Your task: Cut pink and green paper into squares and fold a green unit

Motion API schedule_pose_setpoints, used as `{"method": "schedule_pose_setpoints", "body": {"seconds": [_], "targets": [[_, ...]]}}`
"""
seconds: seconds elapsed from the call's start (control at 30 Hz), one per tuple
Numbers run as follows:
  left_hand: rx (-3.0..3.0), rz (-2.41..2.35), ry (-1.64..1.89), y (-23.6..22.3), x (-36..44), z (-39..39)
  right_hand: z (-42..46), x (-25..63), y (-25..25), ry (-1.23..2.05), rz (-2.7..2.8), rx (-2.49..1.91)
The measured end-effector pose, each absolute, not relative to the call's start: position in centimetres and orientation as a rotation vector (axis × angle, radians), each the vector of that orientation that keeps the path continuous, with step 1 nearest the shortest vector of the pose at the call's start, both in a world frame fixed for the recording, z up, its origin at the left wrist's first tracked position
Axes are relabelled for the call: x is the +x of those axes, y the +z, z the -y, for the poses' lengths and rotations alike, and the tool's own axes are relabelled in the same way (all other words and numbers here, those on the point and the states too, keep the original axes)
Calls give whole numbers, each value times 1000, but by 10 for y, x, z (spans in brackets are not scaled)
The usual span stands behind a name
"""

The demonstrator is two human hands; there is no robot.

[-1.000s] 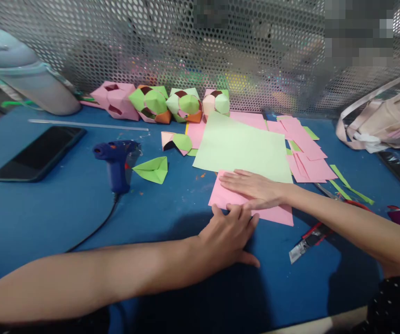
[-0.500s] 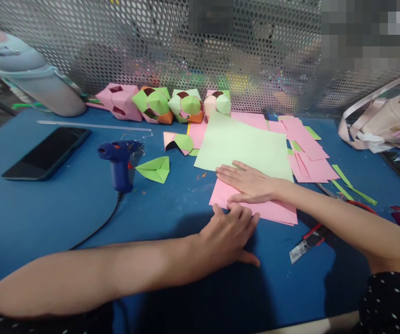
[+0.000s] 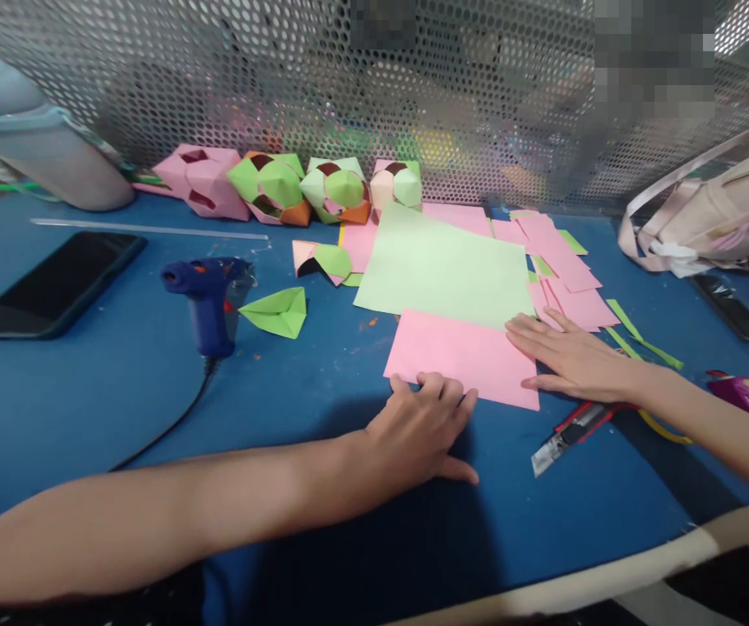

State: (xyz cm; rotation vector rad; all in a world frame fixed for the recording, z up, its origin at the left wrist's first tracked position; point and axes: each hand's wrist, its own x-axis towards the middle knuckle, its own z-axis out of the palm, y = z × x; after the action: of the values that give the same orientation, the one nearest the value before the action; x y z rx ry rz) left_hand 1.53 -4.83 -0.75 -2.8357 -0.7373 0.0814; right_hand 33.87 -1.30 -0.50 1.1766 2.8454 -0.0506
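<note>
A pink sheet of paper [image 3: 459, 352] lies flat on the blue table, partly over the lower edge of a pale green sheet [image 3: 443, 265]. My left hand [image 3: 423, 426] rests at its near edge, fingers bent and spread with the fingertips on the paper, thumb held apart. Flat and open, my right hand [image 3: 573, 356] has its fingertips on the pink sheet's right end. A box cutter [image 3: 573, 432] with its blade out lies just below that hand. Beside the green sheet is a pile of pink paper pieces [image 3: 560, 252].
A blue glue gun [image 3: 208, 300], a folded green paper piece [image 3: 280, 313] and a phone [image 3: 55, 283] lie to the left. Folded paper shapes [image 3: 202, 181] line the perforated metal screen [image 3: 322, 78]. A bottle [image 3: 55, 139] stands far left; a bag [image 3: 713, 209] sits far right.
My right hand has slid right across the pink paper to its right end, uncovering its middle. My left hand stays at the near edge. The whole view has shifted slightly.
</note>
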Motion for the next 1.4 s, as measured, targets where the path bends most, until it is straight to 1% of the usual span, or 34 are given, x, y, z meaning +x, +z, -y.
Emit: {"method": "schedule_pose_setpoints", "body": {"seconds": [0.17, 0.23, 0.3, 0.37, 0.47, 0.67, 0.87, 0.97, 1.07, 1.17, 1.3, 1.4], "targets": [[-2819, 727, 42, -8, 14, 47, 28, 362, 7, 213, -2808, 1226], [-2824, 738, 56, -6, 14, 47, 29, 359, 11, 319, -2839, 1307], [-2834, 746, 77, -2, 15, 47, 27, 348, 12, 355, -2892, 1439], [-2843, 750, 92, 2, 15, 46, 23, 332, 10, 256, -2927, 1561], [-2855, 757, 115, 8, 15, 46, 16, 310, 4, -9, -2892, 1628], [-2819, 721, 138, 17, 12, 46, 10, 289, 2, -321, -2786, 1774], [-2824, 662, 53, 15, 9, 53, 15, 277, -4, -386, -2820, 1795], [-2844, 648, 21, 9, 7, 57, 20, 273, -6, -308, -2856, 1787], [-2857, 652, 18, 6, 6, 58, 26, 267, -6, -96, -2923, 1740], [-2856, 633, 9, 7, 6, 56, 35, 255, -5, 88, -3035, 1580], [-2862, 651, -8, 9, 6, 50, 50, 240, -10, 129, -3109, 1323], [-2857, 709, -10, 8, 5, 46, 55, 237, -15, 164, -3100, 1275]]}}
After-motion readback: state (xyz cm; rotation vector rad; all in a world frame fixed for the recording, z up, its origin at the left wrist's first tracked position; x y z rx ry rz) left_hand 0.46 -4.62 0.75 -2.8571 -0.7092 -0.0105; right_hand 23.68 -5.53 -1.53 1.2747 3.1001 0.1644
